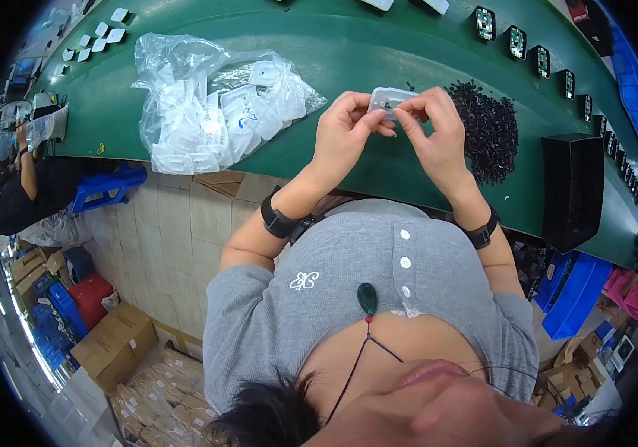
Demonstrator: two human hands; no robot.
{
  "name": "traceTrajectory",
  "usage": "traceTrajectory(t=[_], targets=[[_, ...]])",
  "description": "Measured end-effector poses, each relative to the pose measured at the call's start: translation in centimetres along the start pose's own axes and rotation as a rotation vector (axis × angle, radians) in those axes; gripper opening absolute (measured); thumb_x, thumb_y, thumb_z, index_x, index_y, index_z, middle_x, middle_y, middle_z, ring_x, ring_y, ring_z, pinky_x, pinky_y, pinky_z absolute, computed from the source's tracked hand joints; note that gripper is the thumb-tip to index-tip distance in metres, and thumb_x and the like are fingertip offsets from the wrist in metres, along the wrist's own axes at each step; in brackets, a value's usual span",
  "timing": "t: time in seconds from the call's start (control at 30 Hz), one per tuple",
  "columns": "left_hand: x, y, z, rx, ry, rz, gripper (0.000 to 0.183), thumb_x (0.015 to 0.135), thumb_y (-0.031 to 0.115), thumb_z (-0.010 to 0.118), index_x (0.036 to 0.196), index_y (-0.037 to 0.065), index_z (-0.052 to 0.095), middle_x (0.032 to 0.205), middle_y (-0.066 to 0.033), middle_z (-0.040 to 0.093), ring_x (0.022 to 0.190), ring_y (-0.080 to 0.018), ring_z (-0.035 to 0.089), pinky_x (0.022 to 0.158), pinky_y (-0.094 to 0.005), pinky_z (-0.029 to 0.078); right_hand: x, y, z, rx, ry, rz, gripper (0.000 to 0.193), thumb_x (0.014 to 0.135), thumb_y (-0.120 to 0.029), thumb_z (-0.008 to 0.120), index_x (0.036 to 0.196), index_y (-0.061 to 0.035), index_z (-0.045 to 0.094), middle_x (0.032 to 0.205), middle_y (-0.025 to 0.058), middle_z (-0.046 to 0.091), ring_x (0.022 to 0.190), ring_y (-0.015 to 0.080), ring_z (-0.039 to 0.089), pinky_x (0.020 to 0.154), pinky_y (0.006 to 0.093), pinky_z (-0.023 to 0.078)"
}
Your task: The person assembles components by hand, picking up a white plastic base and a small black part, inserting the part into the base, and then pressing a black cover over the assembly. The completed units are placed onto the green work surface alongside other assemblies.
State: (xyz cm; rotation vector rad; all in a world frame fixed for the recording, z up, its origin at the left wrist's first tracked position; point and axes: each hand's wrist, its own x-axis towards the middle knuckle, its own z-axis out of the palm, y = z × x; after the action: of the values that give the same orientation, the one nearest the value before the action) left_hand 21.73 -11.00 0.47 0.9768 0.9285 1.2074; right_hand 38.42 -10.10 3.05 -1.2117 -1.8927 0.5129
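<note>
Nearest to us, we are wearing a grey shirt point(349, 257), its left chest showing white embroidery point(304, 280), and a dark pendant point(367, 299) is hanging at the neckline. Beyond it, our left hand point(343, 134) is clamping the left side of a small cover point(383, 97) between thumb and fingers. Our right hand point(436, 134) is touching the cover's right side, its thumb and forefinger nearly together; we cannot tell whether they are pinching a small part. The cover is sitting between both hands, over the near part of a green table point(367, 48). It is looking translucent white and shallow, with rounded corners and a dark detail too small to make out.

To the right, a black bin point(572, 190) is standing near the table's edge, and a pile of small black parts point(487, 130) is lying beside our right hand. To the left, a clear bag point(174, 56) is holding similar white covers point(200, 141), one bearing a blue handwritten mark point(247, 119). Farther off, black housings with green circuit boards point(517, 42) are forming a row at right, while loose white pieces point(115, 35) are lying at far left.
</note>
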Motion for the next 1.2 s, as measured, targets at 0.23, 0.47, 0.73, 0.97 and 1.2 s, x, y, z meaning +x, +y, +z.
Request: traceTrajectory(t=[0.23, 0.47, 0.73, 0.97, 1.2], targets=[[-0.2, -0.7, 0.3, 0.084, 0.032, 0.197, 0.007, 0.093, 0.003, 0.061, 0.095, -0.004, 0.059, 0.088, -0.0055, 0.059, 0.075, -0.0148, 0.066, 0.069, -0.0254, 0.056, -1.0, 0.4, 2.2, 0.369, 0.021, 0.38, 0.011, 0.088, -0.009, 0.069, 0.085, -0.0013, 0.062, 0.079, 0.0016, 0.054, 0.067, 0.0071, 0.046, 0.059, 0.0224, 0.038], [-0.2, -0.9, -0.7, 0.014, 0.054, 0.056, 0.009, 0.093, 0.005, 0.062, 0.09, 0.0, 0.056, 0.088, -0.0045, 0.06, 0.072, -0.0102, 0.063, 0.061, -0.0224, 0.051, -1.2, 0.5, 2.8, 0.043, 0.161, 0.028, 0.018, 0.082, -0.01, 0.074, 0.092, -0.0042, 0.061, 0.09, 0.0041, 0.055, 0.076, 0.0141, 0.05, 0.065, 0.0267, 0.04], [-0.2, -1.3, -1.4, 0.074, 0.029, 0.051, 0.009, 0.093, 0.006, 0.062, 0.093, -0.001, 0.056, 0.086, -0.0041, 0.062, 0.073, -0.0093, 0.061, 0.061, -0.0212, 0.049, -0.4, 1.3, 1.9, 0.187, -0.108, 0.202, 0.024, 0.083, -0.017, 0.073, 0.098, -0.0065, 0.058, 0.09, 0.0017, 0.055, 0.081, 0.0126, 0.051, 0.068, 0.0262, 0.039], [0.7, -0.5, -2.5, -0.084, 0.016, -0.042, 0.013, 0.096, 0.009, 0.059, 0.102, -0.003, 0.059, 0.089, -0.0061, 0.064, 0.073, -0.0108, 0.062, 0.061, -0.0222, 0.048, 0.0, 0.6, 3.1, 0.372, -0.099, 0.327, 0.026, 0.085, -0.014, 0.073, 0.095, -0.0052, 0.052, 0.088, 0.0007, 0.054, 0.078, 0.0088, 0.049, 0.067, 0.0238, 0.04], [2.1, -0.7, -4.3, 0.08, 0.201, -0.043, 0.014, 0.097, 0.01, 0.058, 0.103, 0.0, 0.064, 0.082, -0.004, 0.063, 0.064, -0.0078, 0.058, 0.055, -0.0232, 0.046, 5.6, 3.9, 4.4, 0.199, -0.12, 0.195, 0.036, 0.08, -0.024, 0.079, 0.102, -0.008, 0.057, 0.094, 0.0005, 0.059, 0.086, 0.0111, 0.054, 0.069, 0.0248, 0.042]])
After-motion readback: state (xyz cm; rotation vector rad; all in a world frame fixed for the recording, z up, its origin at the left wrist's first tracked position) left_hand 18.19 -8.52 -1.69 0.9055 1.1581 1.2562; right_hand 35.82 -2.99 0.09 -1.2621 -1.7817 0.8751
